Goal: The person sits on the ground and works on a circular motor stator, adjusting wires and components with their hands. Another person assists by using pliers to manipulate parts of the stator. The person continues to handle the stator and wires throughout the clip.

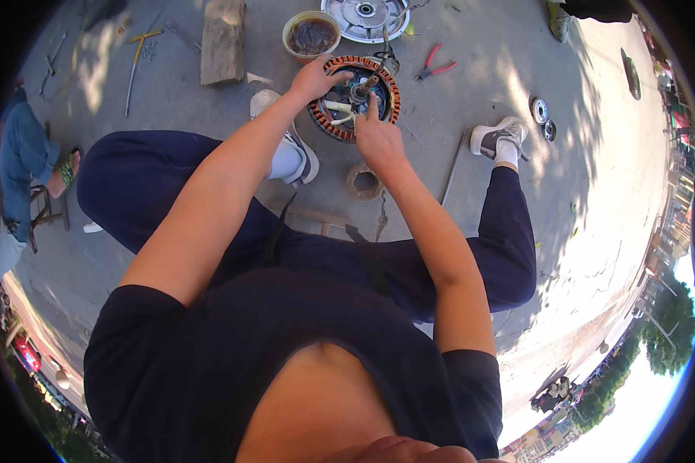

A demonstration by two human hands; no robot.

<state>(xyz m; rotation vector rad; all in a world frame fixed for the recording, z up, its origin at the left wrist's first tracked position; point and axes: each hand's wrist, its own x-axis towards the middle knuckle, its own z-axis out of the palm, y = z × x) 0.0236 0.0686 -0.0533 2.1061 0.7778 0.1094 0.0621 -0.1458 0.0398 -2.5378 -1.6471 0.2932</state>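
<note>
A round motor stator (pixel 394 104) with copper-coloured windings round its rim lies on the ground in front of me. A shaft (pixel 368 85) stands up from its middle, and white sleeving or wire (pixel 338 106) shows inside. My left hand (pixel 315 79) is closed over the stator's upper left rim, fingers reaching inside. At the lower right side, my right hand (pixel 379 141) has its index finger stretched toward the base of the shaft and its thumb apart, near the white sleeving. The remaining right fingers are partly hidden. Dark cable (pixel 386 55) runs up from the shaft.
Beyond the stator stand a tub of dark liquid (pixel 312 37) and a silver motor cover (pixel 354 29). Red-handled pliers (pixel 436 63) lie to the right, two bearings (pixel 540 110) farther off. A wooden block (pixel 223 42), a yellow-handled T-shaped tool (pixel 137 65) and a ring (pixel 364 182) lie around.
</note>
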